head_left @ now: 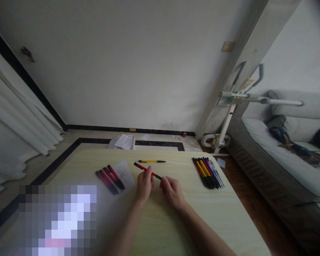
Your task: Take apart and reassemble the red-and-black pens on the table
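A red pen (141, 166) with black ends is held slanted above the table, its right end lower. My left hand (144, 184) is closed around the pen's middle. At the black right end, the fingers of my right hand (173, 192) pinch it. Just beyond my hands lies a yellow pen (152, 161) with black ends. Several red and black pens (111, 179) rest side by side on a white sheet with a drawing (128, 172), left of my hands. To the right is a row of several pens (206, 173) in red, yellow, blue and other colours.
The light wooden table (160, 227) has its far edge near the wall. Blurred pixels cover its lower left. Behind it sits a white box with papers (122, 142). A white exercise machine (226, 122) and a grey sofa (288, 170) stand at the right.
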The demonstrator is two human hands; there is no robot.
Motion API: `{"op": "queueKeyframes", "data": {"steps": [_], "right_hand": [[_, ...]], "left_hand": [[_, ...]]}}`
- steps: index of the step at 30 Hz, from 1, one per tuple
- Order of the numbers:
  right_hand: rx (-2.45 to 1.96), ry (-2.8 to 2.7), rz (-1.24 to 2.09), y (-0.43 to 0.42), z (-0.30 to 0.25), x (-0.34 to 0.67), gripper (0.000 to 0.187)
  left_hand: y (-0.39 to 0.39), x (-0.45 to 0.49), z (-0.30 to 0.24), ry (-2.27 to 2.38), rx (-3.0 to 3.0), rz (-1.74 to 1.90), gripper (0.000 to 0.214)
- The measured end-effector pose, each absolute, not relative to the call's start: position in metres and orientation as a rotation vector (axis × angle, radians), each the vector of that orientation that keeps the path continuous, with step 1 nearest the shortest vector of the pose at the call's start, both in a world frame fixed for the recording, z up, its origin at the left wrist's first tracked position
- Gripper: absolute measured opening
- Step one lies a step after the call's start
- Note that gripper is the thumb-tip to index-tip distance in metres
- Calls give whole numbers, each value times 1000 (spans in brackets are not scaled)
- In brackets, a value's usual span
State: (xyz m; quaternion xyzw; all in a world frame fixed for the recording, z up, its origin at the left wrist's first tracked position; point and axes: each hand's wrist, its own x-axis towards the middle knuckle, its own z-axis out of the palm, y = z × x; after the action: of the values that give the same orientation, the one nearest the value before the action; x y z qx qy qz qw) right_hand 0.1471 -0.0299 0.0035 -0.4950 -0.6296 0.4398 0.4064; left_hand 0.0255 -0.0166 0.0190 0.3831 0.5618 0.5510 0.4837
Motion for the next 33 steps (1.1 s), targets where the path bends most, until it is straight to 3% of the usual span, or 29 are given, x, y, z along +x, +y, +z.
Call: {"op": "queueKeyframes", "data": {"steps": [8, 18, 27, 33], "right_hand": [[-1260, -1623, 1047, -30, 5, 148, 45], [-1220, -1644, 963, -29, 6, 147, 29], [-1208, -1528, 1192, -29, 8, 148, 44], [-1151, -1404, 1305, -28, 13, 152, 42]], "left_hand": [[-15, 26, 18, 1363, 897, 1330, 45], [-15, 24, 19, 1359, 927, 1344, 45], [-17, 25, 25, 1408, 923, 1348, 48], [-15, 24, 17, 1304, 1006, 1343, 42]]}}
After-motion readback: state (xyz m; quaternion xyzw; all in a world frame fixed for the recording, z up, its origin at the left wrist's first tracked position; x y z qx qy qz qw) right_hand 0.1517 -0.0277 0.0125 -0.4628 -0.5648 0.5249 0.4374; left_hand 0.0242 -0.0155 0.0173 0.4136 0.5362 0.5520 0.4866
